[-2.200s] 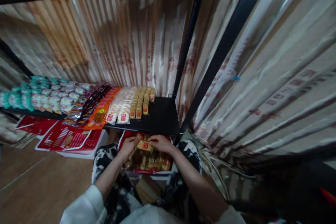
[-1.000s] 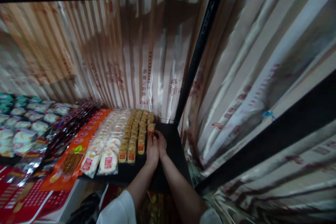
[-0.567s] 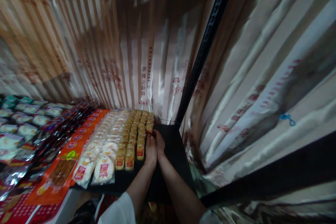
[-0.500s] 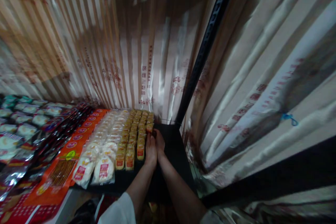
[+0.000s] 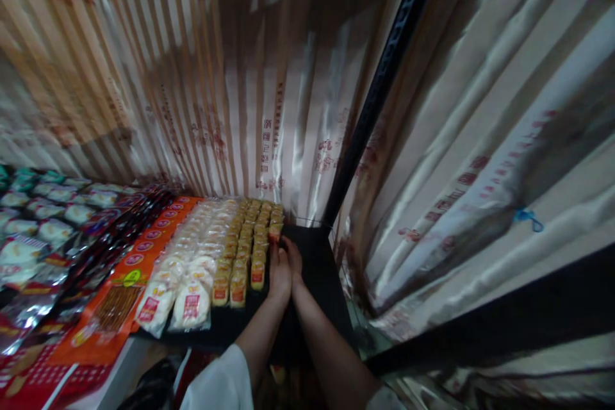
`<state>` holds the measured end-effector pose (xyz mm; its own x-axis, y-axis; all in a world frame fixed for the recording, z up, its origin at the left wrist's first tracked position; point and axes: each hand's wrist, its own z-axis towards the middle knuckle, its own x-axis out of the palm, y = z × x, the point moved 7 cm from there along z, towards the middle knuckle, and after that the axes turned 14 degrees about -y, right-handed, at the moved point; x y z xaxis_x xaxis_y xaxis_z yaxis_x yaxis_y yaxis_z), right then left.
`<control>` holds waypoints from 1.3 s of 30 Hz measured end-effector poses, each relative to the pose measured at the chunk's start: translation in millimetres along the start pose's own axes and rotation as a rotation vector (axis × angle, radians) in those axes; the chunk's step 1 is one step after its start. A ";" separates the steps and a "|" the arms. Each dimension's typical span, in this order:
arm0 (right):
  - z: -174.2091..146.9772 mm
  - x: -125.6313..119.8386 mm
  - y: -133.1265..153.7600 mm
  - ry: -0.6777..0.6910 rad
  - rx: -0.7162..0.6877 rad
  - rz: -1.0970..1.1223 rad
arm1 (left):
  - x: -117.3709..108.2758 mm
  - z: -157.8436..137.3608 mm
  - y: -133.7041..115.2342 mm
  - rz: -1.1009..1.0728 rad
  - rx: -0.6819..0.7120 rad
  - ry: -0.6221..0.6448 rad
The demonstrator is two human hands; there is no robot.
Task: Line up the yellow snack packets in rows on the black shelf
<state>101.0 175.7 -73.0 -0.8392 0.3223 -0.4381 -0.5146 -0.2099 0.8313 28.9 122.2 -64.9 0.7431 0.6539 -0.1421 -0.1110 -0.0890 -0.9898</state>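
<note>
Several rows of small yellow wrapped cakes [image 5: 239,282] with red-and-orange labels stand on a black shelf [image 5: 317,269]. My left hand [image 5: 279,272] is at the right-hand row, its fingertips against a wrapped cake [image 5: 275,230] there. Pressed close beside it, my right hand [image 5: 293,259] curves its fingers in toward the same cake from the right. The fingertips of both hands are partly hidden and dim. To the left of the yellow cakes lie rows of clear-wrapped round white crackers [image 5: 192,301] with red labels.
Orange bags of stick snacks [image 5: 115,304] and dark shiny packets [image 5: 103,253] lie farther left, with white packets [image 5: 57,230] beyond. A black metal post [image 5: 369,109] rises at the shelf's back right corner. Printed plastic sheeting [image 5: 298,109] hangs behind and to the right.
The view has shifted slightly. Both hands stay together at the same wrapped cake, with the wrists a little farther right. The rows of packets have not visibly moved.
</note>
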 end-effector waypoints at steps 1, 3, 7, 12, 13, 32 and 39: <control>-0.3 -0.3 -2.9 -0.006 0.005 0.030 | -0.1 -1.6 -2.0 0.002 0.014 0.001; -1.7 -2.0 -5.7 -0.010 0.010 0.091 | -2.3 -5.0 -6.2 -0.010 0.037 -0.002; -10.2 -13.7 1.5 -0.033 0.002 0.137 | -16.0 -18.7 -14.0 -0.002 0.019 -0.003; -44.0 -38.2 16.5 -0.052 0.013 0.147 | -44.8 -60.7 -19.7 0.043 -0.013 0.008; -54.1 -42.9 18.4 -0.045 0.017 0.158 | -51.4 -71.6 -19.6 0.048 -0.004 0.006; -259.7 -70.0 57.8 0.234 -0.057 0.155 | -194.7 -200.4 45.0 0.178 0.048 -0.038; -293.6 -11.7 42.4 0.554 -0.052 -0.182 | -246.3 -176.2 127.7 0.402 -0.388 -0.258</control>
<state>37.4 -108.0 -133.1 -0.6960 -0.1707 -0.6974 -0.6552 -0.2462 0.7142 -52.0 -182.6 -157.4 0.5043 0.6688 -0.5463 -0.0651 -0.6014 -0.7963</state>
